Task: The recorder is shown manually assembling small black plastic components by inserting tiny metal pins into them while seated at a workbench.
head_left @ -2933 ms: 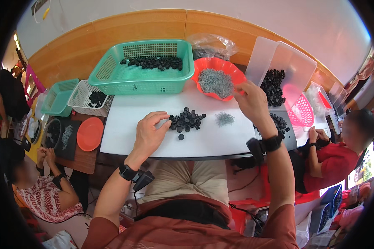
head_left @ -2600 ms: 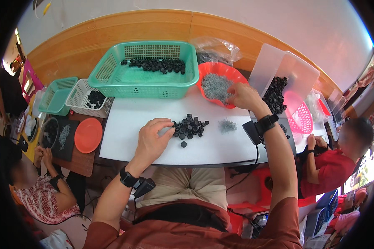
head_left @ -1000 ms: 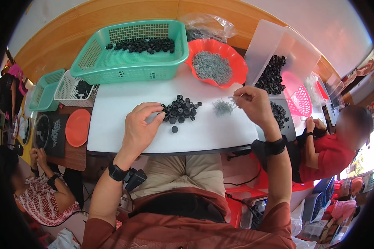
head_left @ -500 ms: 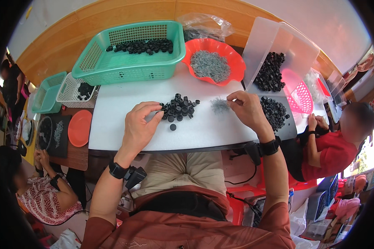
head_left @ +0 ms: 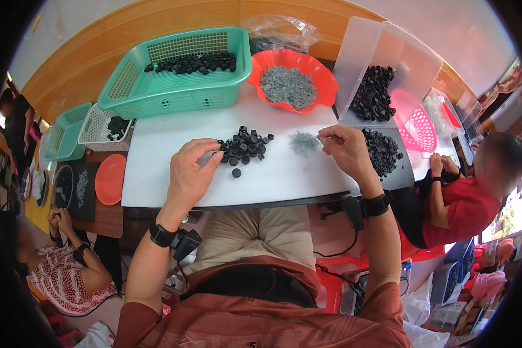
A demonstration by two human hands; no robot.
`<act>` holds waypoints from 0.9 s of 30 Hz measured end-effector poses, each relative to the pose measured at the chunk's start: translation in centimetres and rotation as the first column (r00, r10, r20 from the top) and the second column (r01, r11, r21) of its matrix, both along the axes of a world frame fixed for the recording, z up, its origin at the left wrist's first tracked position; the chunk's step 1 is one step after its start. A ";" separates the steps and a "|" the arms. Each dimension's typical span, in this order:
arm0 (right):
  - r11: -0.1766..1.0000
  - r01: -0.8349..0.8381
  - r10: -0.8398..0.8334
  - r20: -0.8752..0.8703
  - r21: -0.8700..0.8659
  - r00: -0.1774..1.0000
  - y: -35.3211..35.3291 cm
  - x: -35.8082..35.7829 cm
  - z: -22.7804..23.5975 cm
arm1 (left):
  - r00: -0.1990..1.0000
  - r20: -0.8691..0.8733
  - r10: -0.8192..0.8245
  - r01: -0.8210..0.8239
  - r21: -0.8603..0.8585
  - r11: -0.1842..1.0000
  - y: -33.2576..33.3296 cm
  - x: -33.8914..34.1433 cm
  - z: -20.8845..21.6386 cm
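Note:
Small round black caps (head_left: 245, 146) lie heaped on the white work surface (head_left: 156, 174), with one cap (head_left: 236, 173) apart in front. At the heap's left edge, my left hand (head_left: 191, 171) pinches a black cap between thumb and forefinger. To the right is a small pile of thin grey metal pins (head_left: 303, 142). My right hand (head_left: 349, 152) is beside that pile, its thumb and fingertips pressed together at the pile's right edge. Whatever lies between those fingertips is too small to make out.
Behind are a green basket (head_left: 174, 103) holding black parts and a red scalloped bowl (head_left: 323, 98) of grey pins. At right, black parts (head_left: 381, 153) lie by a clear plastic bin (head_left: 354, 64). People sit at both sides; an orange plate (head_left: 111, 180) is at left.
The whole view has shifted slightly. My right fingertips have drawn a little to the right from the pin pile. My left hand stays at the cap heap's edge.

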State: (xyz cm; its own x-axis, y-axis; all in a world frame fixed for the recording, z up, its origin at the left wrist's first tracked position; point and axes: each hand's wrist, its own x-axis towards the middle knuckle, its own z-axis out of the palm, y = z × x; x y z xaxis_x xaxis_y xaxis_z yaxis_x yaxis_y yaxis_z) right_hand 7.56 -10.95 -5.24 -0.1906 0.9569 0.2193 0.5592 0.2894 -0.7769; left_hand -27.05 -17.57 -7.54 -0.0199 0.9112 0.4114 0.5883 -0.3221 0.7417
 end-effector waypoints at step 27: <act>0.992 0.103 -0.112 0.136 0.069 0.984 -2.4 0.9 -0.4 | 0.997 -0.071 0.029 -0.026 0.047 0.999 -0.3 0.7 0.0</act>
State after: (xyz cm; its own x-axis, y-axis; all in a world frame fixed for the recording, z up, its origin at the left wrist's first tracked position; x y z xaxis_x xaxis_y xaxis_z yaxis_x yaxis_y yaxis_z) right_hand 8.49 -13.39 -5.63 -0.1199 0.9589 0.2572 0.6910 0.2667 -0.6719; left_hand -26.40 -17.86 -7.54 -0.0136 0.8910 0.4537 0.6489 -0.3374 0.6820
